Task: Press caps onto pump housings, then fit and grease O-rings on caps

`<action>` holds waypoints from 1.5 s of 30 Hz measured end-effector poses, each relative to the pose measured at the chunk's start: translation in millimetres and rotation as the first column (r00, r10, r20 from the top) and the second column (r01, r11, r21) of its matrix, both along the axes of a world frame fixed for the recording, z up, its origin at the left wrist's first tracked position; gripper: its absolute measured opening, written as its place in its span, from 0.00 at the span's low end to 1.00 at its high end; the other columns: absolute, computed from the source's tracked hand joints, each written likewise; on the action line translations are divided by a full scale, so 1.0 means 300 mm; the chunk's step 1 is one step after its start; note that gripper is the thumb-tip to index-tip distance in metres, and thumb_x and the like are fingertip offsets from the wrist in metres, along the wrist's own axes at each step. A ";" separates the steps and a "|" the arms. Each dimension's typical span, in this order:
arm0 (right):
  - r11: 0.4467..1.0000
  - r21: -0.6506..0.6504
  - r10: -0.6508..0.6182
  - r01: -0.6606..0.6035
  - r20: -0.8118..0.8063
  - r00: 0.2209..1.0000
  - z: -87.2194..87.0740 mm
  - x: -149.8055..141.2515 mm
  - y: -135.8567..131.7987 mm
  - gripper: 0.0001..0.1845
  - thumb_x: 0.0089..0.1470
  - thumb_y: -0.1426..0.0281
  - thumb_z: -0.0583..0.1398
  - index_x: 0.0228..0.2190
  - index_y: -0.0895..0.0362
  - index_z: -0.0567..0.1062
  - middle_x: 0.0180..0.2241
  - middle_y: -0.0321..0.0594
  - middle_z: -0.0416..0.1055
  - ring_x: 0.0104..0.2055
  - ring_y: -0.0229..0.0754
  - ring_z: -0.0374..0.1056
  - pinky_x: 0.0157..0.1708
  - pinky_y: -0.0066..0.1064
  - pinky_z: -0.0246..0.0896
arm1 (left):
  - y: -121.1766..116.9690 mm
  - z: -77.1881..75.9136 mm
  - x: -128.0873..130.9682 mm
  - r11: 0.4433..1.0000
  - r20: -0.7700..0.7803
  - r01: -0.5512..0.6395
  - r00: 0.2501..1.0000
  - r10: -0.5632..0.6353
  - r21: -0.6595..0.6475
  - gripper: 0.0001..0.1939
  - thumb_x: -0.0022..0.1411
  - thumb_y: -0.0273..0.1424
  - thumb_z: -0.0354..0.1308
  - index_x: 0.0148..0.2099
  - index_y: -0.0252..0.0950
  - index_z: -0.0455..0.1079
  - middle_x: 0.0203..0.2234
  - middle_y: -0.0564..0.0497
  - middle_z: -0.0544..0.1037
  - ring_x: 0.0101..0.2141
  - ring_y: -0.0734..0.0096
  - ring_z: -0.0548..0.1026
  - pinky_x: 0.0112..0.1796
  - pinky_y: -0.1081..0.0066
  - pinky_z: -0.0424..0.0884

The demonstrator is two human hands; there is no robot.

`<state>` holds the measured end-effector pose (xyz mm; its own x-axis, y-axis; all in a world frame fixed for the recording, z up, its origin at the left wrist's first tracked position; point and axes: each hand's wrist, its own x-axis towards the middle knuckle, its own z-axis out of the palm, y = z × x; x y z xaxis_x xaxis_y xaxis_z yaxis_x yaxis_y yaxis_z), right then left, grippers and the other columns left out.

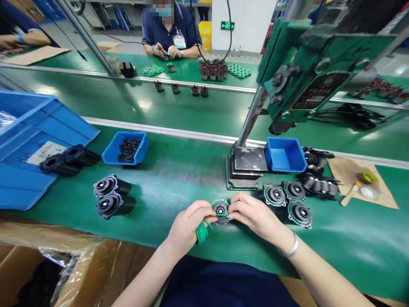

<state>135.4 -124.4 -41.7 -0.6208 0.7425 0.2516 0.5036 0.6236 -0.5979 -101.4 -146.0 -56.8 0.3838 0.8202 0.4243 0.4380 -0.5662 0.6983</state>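
A black motor housing (pixel 221 207) with a round top stands on the green bench in front of me. A thin green rubber ring (pixel 220 214) lies over its top, partly around the rim and stretched across the near side. My left hand (pixel 191 219) pinches the ring's left side, and a bundle of green rubber rings (pixel 202 233) hangs from its lower fingers. On the other side my right hand (pixel 252 213) pinches the ring's right side. To the right stand several housings (pixel 299 213) with green rings on top; to the left are two housings (pixel 110 204) without a visible ring.
A green press (pixel 319 81) rises over its metal base (pixel 247 164) beyond my hands. Blue bins (pixel 286 155) stand at the back, one holding small black parts (pixel 129 150). At right, a brush (pixel 350 194) lies on cardboard. A co-worker (pixel 171 32) handles parts across the bench.
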 end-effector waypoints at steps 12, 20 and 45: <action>0.998 -0.070 -0.014 0.005 -0.124 0.992 -0.026 -0.004 -0.009 0.07 0.63 0.66 0.57 0.38 0.57 0.70 0.36 0.38 0.67 0.38 0.31 0.65 0.40 0.22 0.63 | -0.042 -0.008 -0.003 0.999 -0.047 -0.003 0.999 0.000 -0.049 0.08 0.66 0.32 0.59 0.46 0.36 0.71 0.47 0.44 0.75 0.44 0.66 0.79 0.45 0.72 0.79; 1.000 -0.002 -0.010 0.009 -0.110 0.994 -0.061 0.009 -0.013 0.09 0.62 0.65 0.58 0.42 0.57 0.69 0.38 0.39 0.67 0.40 0.33 0.66 0.41 0.24 0.66 | -0.065 -0.044 0.017 0.994 -0.058 -0.090 0.995 0.087 -0.057 0.12 0.63 0.29 0.62 0.49 0.36 0.69 0.51 0.42 0.77 0.48 0.64 0.79 0.50 0.68 0.77; 0.956 0.282 -0.074 0.080 -0.031 0.997 -0.067 -0.024 -0.073 0.07 0.62 0.73 0.56 0.41 0.56 0.73 0.39 0.42 0.65 0.37 0.34 0.64 0.36 0.25 0.65 | -0.056 -0.085 -0.012 0.972 0.111 0.075 0.992 -0.050 -0.225 0.11 0.66 0.23 0.56 0.48 0.37 0.75 0.61 0.40 0.68 0.45 0.65 0.80 0.42 0.71 0.80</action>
<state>128.3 -146.4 -61.7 -0.5571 0.6845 0.4702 0.5465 0.7286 -0.4130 -105.0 -162.8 -82.4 0.4010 0.8756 0.2692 0.3247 -0.4107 0.8520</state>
